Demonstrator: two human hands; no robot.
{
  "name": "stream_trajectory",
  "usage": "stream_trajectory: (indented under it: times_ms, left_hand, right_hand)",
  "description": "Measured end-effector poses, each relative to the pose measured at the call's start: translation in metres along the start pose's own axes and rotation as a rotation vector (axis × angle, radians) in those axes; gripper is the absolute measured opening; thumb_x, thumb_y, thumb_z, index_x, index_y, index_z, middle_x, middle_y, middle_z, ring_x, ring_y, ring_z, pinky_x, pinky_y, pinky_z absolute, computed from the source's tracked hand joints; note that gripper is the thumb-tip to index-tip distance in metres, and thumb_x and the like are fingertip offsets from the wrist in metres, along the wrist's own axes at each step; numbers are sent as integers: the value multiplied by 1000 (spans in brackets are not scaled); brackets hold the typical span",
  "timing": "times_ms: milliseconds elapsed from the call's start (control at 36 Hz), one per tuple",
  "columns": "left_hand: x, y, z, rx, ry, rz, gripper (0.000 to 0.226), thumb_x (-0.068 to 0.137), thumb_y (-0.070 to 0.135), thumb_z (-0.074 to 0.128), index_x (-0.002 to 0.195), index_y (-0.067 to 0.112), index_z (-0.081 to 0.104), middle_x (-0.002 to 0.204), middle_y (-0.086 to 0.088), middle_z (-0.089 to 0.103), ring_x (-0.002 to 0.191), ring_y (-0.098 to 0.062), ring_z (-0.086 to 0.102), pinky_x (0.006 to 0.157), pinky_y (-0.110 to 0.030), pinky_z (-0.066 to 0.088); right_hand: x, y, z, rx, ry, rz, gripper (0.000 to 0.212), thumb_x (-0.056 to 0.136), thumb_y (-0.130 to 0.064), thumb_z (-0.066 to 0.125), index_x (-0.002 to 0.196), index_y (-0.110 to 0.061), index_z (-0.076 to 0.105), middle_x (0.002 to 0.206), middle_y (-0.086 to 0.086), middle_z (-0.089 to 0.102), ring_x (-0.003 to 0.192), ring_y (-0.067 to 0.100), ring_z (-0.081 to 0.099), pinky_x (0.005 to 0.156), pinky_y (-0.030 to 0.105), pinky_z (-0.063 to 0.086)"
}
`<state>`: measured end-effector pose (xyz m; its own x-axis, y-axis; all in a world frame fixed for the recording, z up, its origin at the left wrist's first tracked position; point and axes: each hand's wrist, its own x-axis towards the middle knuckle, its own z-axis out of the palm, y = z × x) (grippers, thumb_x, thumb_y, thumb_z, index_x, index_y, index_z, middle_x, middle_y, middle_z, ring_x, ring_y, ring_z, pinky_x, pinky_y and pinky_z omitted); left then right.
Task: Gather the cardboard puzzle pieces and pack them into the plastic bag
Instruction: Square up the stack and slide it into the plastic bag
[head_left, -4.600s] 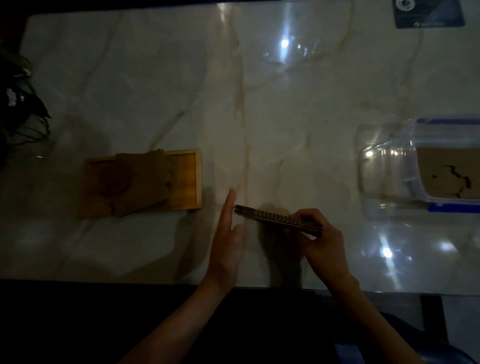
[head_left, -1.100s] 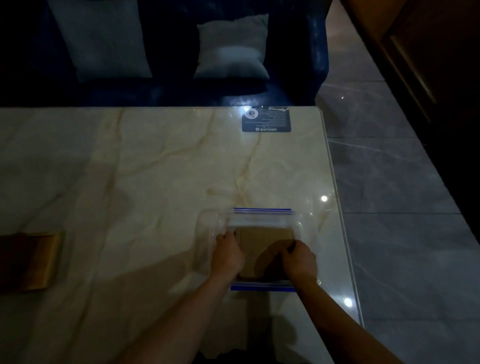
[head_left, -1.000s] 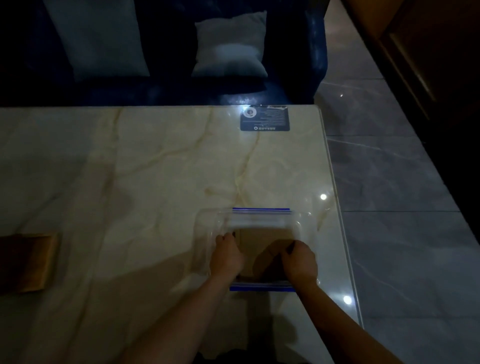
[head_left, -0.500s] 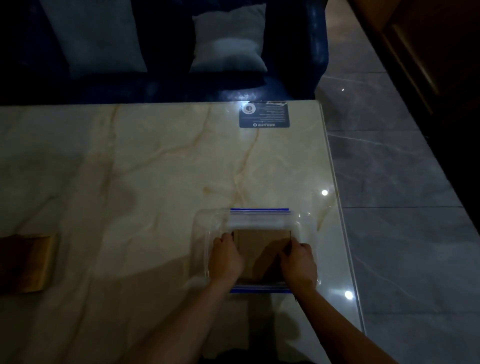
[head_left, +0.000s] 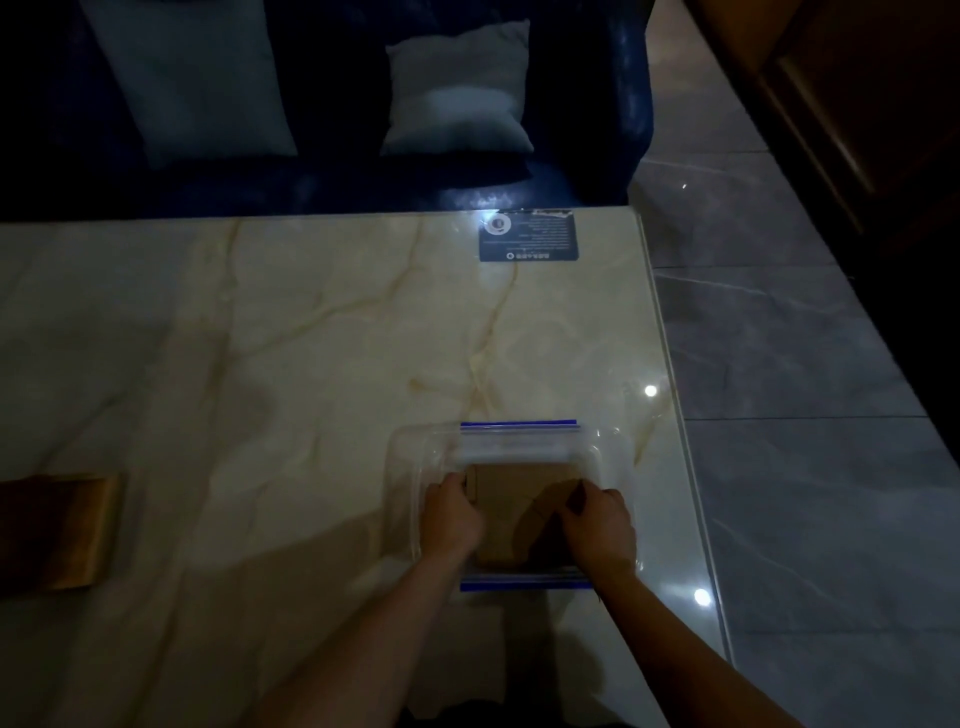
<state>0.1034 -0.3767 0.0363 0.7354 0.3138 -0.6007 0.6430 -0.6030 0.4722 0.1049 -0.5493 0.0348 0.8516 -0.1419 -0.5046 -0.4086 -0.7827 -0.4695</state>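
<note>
A clear plastic bag (head_left: 519, 441) with blue zip strips lies flat on the marble table, near its right edge. Brown cardboard puzzle pieces (head_left: 519, 493) form a flat square stack in the bag. My left hand (head_left: 451, 519) grips the stack's left side. My right hand (head_left: 597, 525) grips its right side, fingers curled over the edge. Both hands sit between the two blue strips. Whether the hands are inside the bag or pressing through the plastic is unclear.
A wooden tray (head_left: 57, 535) sits at the left edge of view. A dark label card (head_left: 529, 239) lies at the table's far right corner. The table edge (head_left: 675, 415) drops to a grey tiled floor. A dark sofa with pale cushions (head_left: 457, 98) stands behind.
Since 4.6 s ago the stack has gone from my right hand above the table to the bag. Over the last second my hands have slid slightly further along the stack's sides.
</note>
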Motion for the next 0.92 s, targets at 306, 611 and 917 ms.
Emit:
stream_trajectory:
  times_ms: [306,611,917]
  left_hand:
    - [-1,-3,-3,-59,-64,42,21,86,12,61,106,15,69,105,-7,71,96,-23,65,69,-23,43]
    - [-10,0,-18,-42,-59,41,21,84,20,63,102,10,67,102,-11,70,80,-20,61,64,-26,43]
    - [-69,-35,-52,-338,-124,291,23,90,25,62,112,21,64,106,2,67,93,-13,63,77,-18,48]
  right_hand:
    - [-6,-5,-5,-19,-14,14,16,95,-24,55,106,-15,62,109,10,62,81,18,58,83,30,51]
    - [-26,-14,-16,-44,-46,-42,22,97,-28,51,109,-13,62,111,10,64,91,21,64,86,33,53]
    - [-93,-1,-25,-123,-39,-403,31,97,-41,51,126,-36,60,118,-10,65,95,3,63,78,15,48]
